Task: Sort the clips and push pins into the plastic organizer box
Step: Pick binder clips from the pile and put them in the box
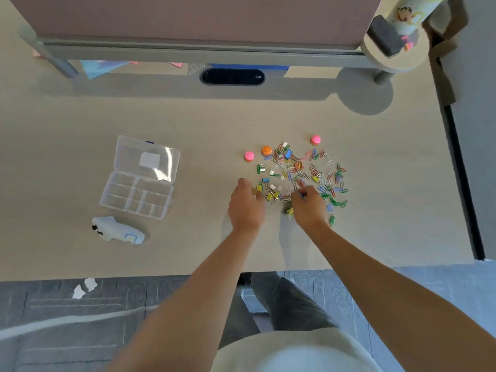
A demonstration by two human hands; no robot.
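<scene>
The right hand (308, 204) is curled knuckles-up over the near edge of the heap of clips (300, 175), fingertips pinched down among the paper clips; something small and blue shows at the fingertips, but whether it is gripped I cannot tell. A yellow binder clip (290, 210) lies just at the hand's 9 o'clock, touching the thumb side.

The left hand (247, 202) rests just at 9 o'clock from the right hand, fingers bent downward at the heap's near-left edge. Its fingertips meet a yellow clip there; a firm grasp cannot be told.

The heap spreads from the hands toward 12 and 2 o'clock: coloured and silver paper clips mixed with small binder clips in yellow, blue, orange and white, loosely scattered on the desk (188, 116). At the heap's far rim stand three round-headed pins: a pink pin (249, 156) at 11 o'clock, an orange pin (266, 150) just beside it, and another pink one (315, 139) at 1 o'clock, set a little apart.

Well apart, at 9 o'clock from the hands, the clear plastic organizer box (137, 196) lies with its lid (147, 159) swung back and flat; its compartments look empty. At the box's 6 o'clock lies a white controller (116, 229). A dark oval slot (232, 77) sits in the desk at 12 o'clock.
</scene>
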